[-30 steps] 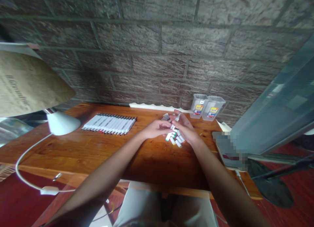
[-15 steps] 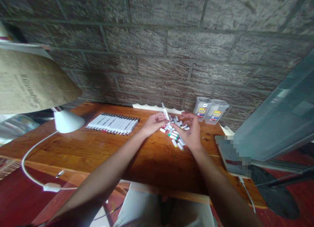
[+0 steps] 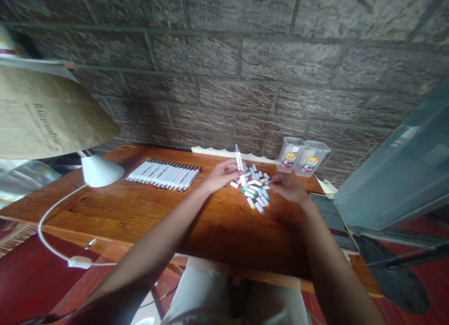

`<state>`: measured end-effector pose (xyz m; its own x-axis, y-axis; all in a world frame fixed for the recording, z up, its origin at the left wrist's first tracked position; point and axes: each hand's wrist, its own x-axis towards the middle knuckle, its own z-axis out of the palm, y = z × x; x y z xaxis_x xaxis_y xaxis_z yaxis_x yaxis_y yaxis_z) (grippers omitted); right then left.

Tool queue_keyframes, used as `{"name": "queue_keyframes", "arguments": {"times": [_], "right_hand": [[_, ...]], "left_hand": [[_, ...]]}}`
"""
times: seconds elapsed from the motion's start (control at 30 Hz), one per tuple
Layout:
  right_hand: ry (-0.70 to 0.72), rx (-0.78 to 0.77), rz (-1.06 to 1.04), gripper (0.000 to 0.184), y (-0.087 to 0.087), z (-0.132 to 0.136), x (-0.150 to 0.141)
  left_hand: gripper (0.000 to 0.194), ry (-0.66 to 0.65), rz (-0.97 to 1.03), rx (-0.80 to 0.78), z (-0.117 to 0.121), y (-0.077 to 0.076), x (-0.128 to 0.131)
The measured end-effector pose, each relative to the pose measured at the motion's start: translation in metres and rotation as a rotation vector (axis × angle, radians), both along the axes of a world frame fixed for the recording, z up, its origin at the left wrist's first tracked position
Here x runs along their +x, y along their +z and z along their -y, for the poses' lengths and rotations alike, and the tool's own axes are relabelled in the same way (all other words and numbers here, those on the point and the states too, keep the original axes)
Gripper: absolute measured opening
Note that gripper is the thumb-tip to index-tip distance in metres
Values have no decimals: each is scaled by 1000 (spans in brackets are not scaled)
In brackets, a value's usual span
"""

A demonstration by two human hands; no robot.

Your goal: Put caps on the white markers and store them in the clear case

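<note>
My left hand (image 3: 222,175) is closed around a white marker (image 3: 239,160), which stands nearly upright with its grey tip end upward. Below and right of it lies a loose pile of short white marker caps (image 3: 249,192) with coloured ends, among them green, yellow, red and blue. My right hand (image 3: 289,187) is at the pile's right edge, its fingers drawn together beside a cap with a dark end. Whether they grip that cap is too small to tell. Left of my hands, a row of white markers (image 3: 164,175) lies side by side on the wooden table (image 3: 217,227).
Two clear plastic containers (image 3: 311,161) stand at the back right. A tablet (image 3: 333,220) lies at the right edge. A lamp (image 3: 101,170) with a paper shade stands on the left, its cord hanging over the front. A white wavy-edged strip (image 3: 220,153) runs along the brick wall.
My hands were together over the caps; they have parted. My left hand has raised the marker upright, while my right hand has drawn away to the right, uncovering more of the pile.
</note>
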<state>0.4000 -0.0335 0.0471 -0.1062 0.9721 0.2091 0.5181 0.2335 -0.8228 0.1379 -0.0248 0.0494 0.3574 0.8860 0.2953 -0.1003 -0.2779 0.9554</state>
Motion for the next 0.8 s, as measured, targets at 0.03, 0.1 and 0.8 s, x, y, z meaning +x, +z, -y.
{"name": "queue_keyframes", "arguments": {"times": [0.03, 0.1, 0.8], "right_hand": [[35, -58, 54, 15, -1, 0, 5], [93, -143, 160, 16, -2, 2, 8], [-65, -89, -364, 29, 8, 4, -6]], "left_hand": [[46, -11, -12, 4, 0, 0, 0], [42, -20, -26, 21, 1, 0, 1], [30, 25, -198, 216, -3, -6, 1]]}}
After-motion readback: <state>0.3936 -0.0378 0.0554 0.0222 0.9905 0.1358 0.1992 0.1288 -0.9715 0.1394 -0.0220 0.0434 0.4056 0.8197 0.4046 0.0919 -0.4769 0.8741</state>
